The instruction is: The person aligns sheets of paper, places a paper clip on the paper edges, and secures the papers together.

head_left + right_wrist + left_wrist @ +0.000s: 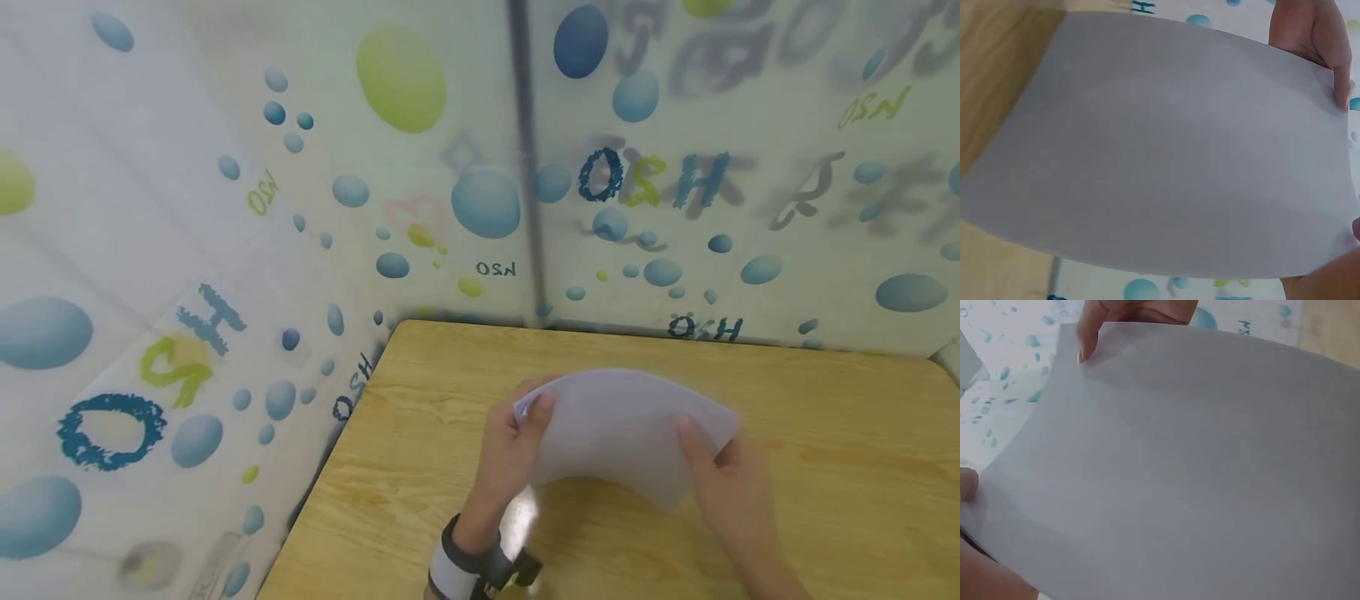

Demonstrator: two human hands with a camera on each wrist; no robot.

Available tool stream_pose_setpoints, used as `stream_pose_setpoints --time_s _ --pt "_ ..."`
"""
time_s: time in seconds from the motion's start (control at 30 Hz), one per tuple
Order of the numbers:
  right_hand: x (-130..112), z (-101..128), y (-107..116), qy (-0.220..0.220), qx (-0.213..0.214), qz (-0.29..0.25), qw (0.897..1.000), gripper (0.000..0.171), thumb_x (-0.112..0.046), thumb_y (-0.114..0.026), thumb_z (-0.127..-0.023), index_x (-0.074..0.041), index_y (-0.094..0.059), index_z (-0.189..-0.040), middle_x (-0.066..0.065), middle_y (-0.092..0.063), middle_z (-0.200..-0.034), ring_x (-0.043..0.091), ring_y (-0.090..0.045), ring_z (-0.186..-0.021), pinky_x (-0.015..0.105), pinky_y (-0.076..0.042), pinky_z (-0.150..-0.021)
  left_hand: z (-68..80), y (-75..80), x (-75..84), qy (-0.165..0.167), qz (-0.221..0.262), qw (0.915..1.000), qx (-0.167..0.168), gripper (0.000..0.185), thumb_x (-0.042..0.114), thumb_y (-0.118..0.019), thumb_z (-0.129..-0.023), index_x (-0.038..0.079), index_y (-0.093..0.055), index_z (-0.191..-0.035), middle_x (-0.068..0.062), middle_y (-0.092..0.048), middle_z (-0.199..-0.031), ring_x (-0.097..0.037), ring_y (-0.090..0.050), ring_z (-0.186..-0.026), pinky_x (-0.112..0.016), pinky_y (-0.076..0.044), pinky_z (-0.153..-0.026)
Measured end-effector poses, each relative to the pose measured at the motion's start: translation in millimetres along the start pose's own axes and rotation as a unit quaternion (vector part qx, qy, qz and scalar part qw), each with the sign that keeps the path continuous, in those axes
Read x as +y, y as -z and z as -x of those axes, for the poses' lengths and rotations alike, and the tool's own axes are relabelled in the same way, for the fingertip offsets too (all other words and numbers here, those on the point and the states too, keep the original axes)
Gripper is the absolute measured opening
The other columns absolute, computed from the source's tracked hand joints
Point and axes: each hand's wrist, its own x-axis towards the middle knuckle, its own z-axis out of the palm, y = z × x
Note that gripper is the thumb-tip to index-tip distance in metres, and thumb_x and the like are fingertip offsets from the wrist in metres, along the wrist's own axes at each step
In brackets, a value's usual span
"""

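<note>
A blank white sheet of paper [622, 425] is held bowed upward above the wooden table [825, 500]. My left hand [528, 414] pinches its left edge, thumb on top. My right hand [701, 446] pinches the right edge, also with the thumb on top. In the left wrist view the paper [1185, 469] fills the frame, with my left thumb [966, 484] at its near corner and a finger of the other hand [1088, 337] on the far edge. The right wrist view shows the paper [1166, 150] and the opposite hand [1310, 37] at its far side.
The table stands in a corner of white curtain walls [225, 250] printed with blue and green bubbles and letters. A dark vertical pole [525, 167] runs behind the curtain at the back. A black and white wrist strap [465, 571] sits on my left wrist.
</note>
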Motion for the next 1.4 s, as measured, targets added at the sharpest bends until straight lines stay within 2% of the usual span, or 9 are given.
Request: stream_pose_setpoints --time_s 0.07,0.23,0.5,0.67,0.8,1.0,1.07,1.23,1.4 --pt "-8 -1 4 0.014 0.006 -0.013 1.0 0.023 -0.014 -0.057 -0.099 -0.005 -0.061 -0.12 -0.014 -0.065 -0.103 0.002 -0.06 -0.091 0.013 -0.046 -0.073 -3.4 2.0 13.1 -0.012 0.009 0.9999 -0.007 0.022 0.004 -0.05 -0.101 0.001 -0.066 -0.116 -0.012 -0.068 -0.11 -0.034 -0.063 -0.096 -0.035 -0.049 -0.082" --pt "-19 -3 8 0.051 0.011 -0.017 0.999 0.024 -0.011 -0.054 -0.1 -0.01 -0.064 -0.122 -0.01 -0.066 -0.114 0.007 -0.058 -0.095 0.013 -0.044 -0.077 -5.9 4.2 33.9 -0.018 0.023 0.9994 -0.021 0.025 0.007 -0.044 -0.104 -0.003 -0.064 -0.116 -0.013 -0.067 -0.112 -0.029 -0.062 -0.101 -0.038 -0.047 -0.086" --pt "-23 1 6 0.066 0.009 -0.023 0.998 0.028 -0.008 -0.044 -0.104 -0.011 -0.063 -0.124 -0.008 -0.064 -0.118 0.008 -0.056 -0.1 0.013 -0.043 -0.08 -1.0 3.8 11.1 -0.029 0.053 0.9977 -0.032 0.037 0.02 -0.034 -0.108 0.002 -0.063 -0.122 -0.01 -0.066 -0.119 -0.027 -0.061 -0.108 -0.038 -0.046 -0.091" --pt "-26 -1 9 0.091 0.008 -0.024 0.995 0.032 -0.008 -0.036 -0.106 -0.01 -0.064 -0.123 -0.002 -0.066 -0.118 0.01 -0.058 -0.1 0.016 -0.043 -0.08 -2.7 5.1 9.7 -0.042 0.074 0.9954 -0.042 0.046 0.028 -0.027 -0.109 0.003 -0.062 -0.124 -0.01 -0.065 -0.12 -0.03 -0.059 -0.113 -0.039 -0.044 -0.095" --pt "-25 -3 9 0.102 0.006 -0.04 0.994 0.036 -0.01 -0.032 -0.107 -0.011 -0.067 -0.118 0.0 -0.068 -0.116 0.012 -0.061 -0.102 0.018 -0.044 -0.082 -2.3 5.4 10.0 -0.034 0.078 0.9959 -0.031 0.049 0.029 -0.026 -0.109 0.001 -0.065 -0.12 -0.011 -0.067 -0.118 -0.03 -0.06 -0.111 -0.038 -0.046 -0.092" --pt "-20 -5 6 0.154 0.01 -0.058 0.986 0.04 -0.006 -0.029 -0.107 -0.003 -0.068 -0.112 0.01 -0.07 -0.111 0.013 -0.063 -0.105 0.018 -0.045 -0.081 -2.7 5.3 7.9 -0.025 0.076 0.9967 -0.015 0.05 0.031 -0.028 -0.108 0.0 -0.066 -0.117 -0.012 -0.069 -0.11 -0.03 -0.064 -0.104 -0.037 -0.049 -0.084" --pt "-18 -5 6 0.153 0.014 -0.054 0.987 0.039 -0.006 -0.029 -0.107 -0.004 -0.068 -0.113 0.008 -0.07 -0.112 0.012 -0.063 -0.103 0.018 -0.045 -0.08 -2.8 5.2 6.1 -0.026 0.074 0.9968 -0.014 0.051 0.032 -0.028 -0.108 0.001 -0.067 -0.117 -0.012 -0.07 -0.109 -0.03 -0.065 -0.103 -0.037 -0.05 -0.082" --pt "-16 -3 5 0.116 0.027 -0.034 0.992 0.035 -0.01 -0.032 -0.107 -0.005 -0.066 -0.117 -0.001 -0.069 -0.112 0.009 -0.062 -0.093 0.018 -0.045 -0.073 -2.4 5.5 1.4 -0.032 0.05 0.9982 -0.007 0.053 0.039 -0.03 -0.106 0.003 -0.068 -0.117 -0.009 -0.069 -0.111 -0.028 -0.064 -0.102 -0.037 -0.05 -0.081" --pt "-11 -3 3 0.111 0.04 -0.028 0.993 0.033 -0.009 -0.034 -0.106 0.0 -0.064 -0.116 -0.003 -0.068 -0.11 0.007 -0.06 -0.088 0.017 -0.045 -0.071 -0.7 5.4 -5.5 -0.044 0.027 0.9986 0.006 0.055 0.042 -0.031 -0.104 0.003 -0.068 -0.116 -0.009 -0.068 -0.112 -0.025 -0.065 -0.096 -0.035 -0.051 -0.077"
